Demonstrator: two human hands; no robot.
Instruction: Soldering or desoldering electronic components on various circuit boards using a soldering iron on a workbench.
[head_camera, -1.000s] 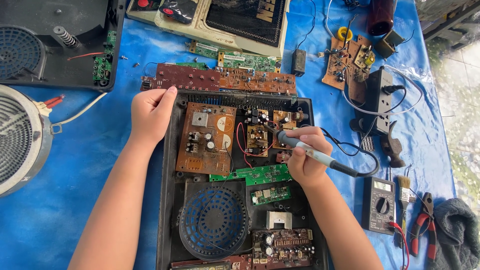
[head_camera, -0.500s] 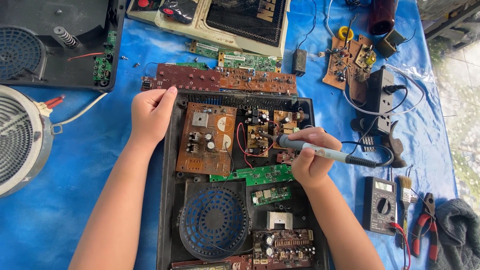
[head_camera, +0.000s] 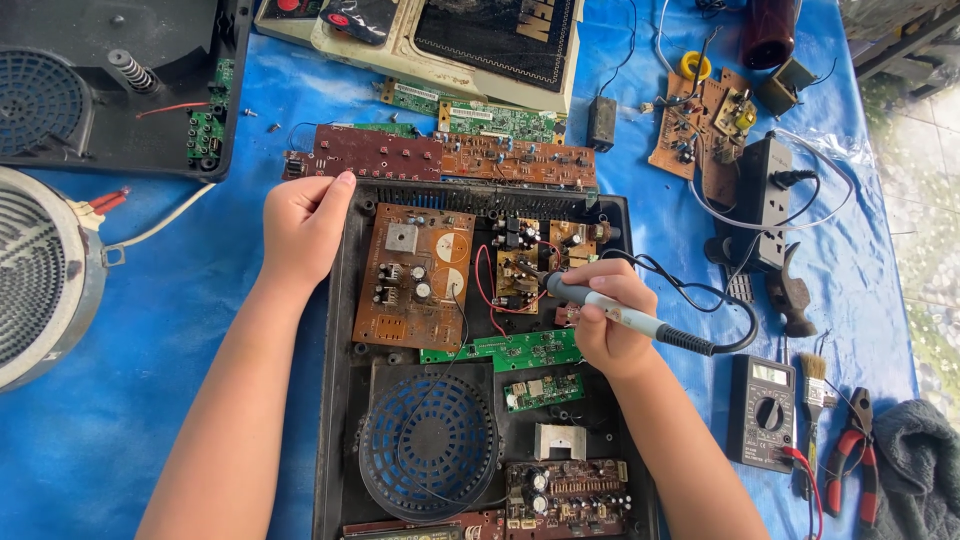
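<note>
Landmark = black case (head_camera: 335, 400), open, on blue sheet. R hand (head_camera: 610, 325) closed round soldering iron (head_camera: 625, 318), pen-style; iron's long axis runs low-right to up-left, tip on small brown board (head_camera: 520, 268) in case's upper middle, just up-left of the fingers. Cord leaves handle rightward. L hand (head_camera: 303, 228) holds nothing, palm down, fingers loosely curled on case's upper-left rim, beside big brown board (head_camera: 410, 275). R hand far nearer the small board. Fan grille (head_camera: 428, 445) in case's lower half. Multimeter (head_camera: 762, 412), pliers (head_camera: 850, 455) right of case.
</note>
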